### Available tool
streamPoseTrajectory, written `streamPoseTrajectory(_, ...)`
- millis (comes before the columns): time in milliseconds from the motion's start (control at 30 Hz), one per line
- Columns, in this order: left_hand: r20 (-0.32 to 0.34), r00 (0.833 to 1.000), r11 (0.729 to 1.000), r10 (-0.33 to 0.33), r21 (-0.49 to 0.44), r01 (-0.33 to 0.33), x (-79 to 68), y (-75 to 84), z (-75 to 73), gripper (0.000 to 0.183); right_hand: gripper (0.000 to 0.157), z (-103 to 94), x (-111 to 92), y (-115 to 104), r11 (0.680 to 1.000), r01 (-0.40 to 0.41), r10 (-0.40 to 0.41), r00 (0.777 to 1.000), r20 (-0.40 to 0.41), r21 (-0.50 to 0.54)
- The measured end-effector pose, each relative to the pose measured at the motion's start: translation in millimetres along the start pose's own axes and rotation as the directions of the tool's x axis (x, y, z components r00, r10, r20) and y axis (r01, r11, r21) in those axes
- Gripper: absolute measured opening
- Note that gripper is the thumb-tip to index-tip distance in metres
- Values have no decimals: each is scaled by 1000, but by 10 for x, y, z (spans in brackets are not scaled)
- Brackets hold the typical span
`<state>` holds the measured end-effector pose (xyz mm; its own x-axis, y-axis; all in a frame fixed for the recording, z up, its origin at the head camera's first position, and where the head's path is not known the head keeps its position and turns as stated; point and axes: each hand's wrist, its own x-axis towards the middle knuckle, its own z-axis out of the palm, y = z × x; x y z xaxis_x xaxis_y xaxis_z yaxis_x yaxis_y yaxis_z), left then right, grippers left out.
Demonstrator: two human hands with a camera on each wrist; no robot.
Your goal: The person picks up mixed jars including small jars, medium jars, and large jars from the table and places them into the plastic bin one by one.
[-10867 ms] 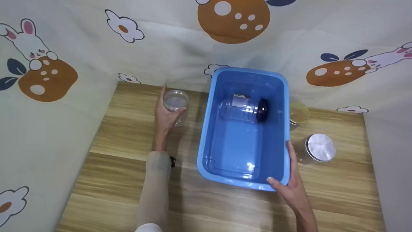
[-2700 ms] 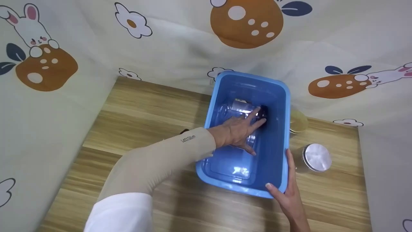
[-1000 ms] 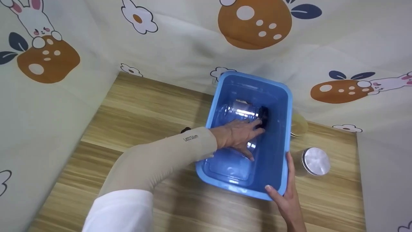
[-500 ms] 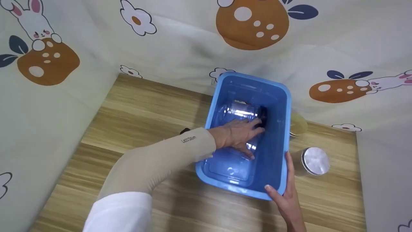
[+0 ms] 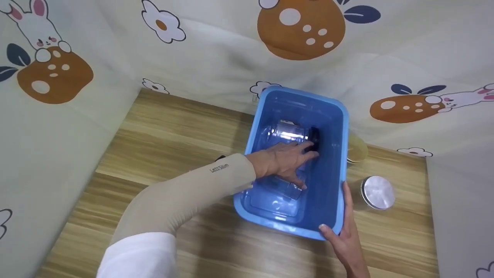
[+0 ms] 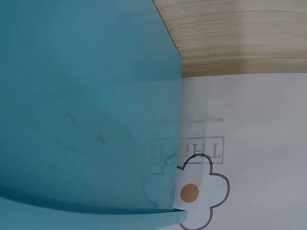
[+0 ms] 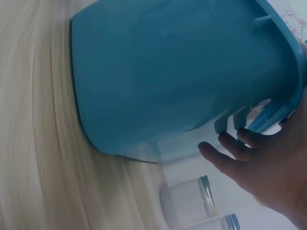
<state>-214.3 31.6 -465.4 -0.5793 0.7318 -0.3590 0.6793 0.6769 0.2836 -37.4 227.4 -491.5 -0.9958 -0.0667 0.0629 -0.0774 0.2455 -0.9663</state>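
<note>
My left hand [image 5: 287, 158] reaches down into the blue tub [image 5: 241, 189], fingers spread over a clear plastic jar [image 5: 287, 190] that is partly hidden under the palm. Behind it, a second clear jar [image 5: 287, 131] with a dark lid [image 5: 315, 137] lies on its side along the tub floor. At the tub's near right corner my right hand [image 5: 345, 235] grips the rim, thumb on top and fingers down the outer wall. Those fingers [image 7: 230, 153] show against the outside of the tub in the right wrist view. The left wrist view shows the tub's outer wall [image 6: 91, 105], without the hand.
To the right of the tub stand a silver-lidded jar [image 5: 378, 192] and a jar with a gold-toned lid [image 5: 357, 148]. A cloth wall [image 5: 212, 50] printed with rabbits and oranges closes off the back and sides of the wooden tabletop [image 5: 154, 146].
The left hand first held a clear jar on the table left of the tub; then hand and jar moved into the tub. Just now more of that jar shows below the palm.
</note>
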Motion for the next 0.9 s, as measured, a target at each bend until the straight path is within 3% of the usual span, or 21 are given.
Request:
streamPoseTrajectory(400,-22,1000,999,22,35,-21,-53,38,-30,104,104,-89,3,13,995,80,-80,997,13,-66)
streamPoseTrajectory(667,-6,1000,1000,-2,-14,2,-90,33,-40,104,104,-128,25,-45,991,-14,18,999,27,-137)
streamPoseTrajectory(900,-19,1000,999,5,-43,-5,-161,22,-66,105,102,-184,68,-52,986,45,-37,998,50,-158)
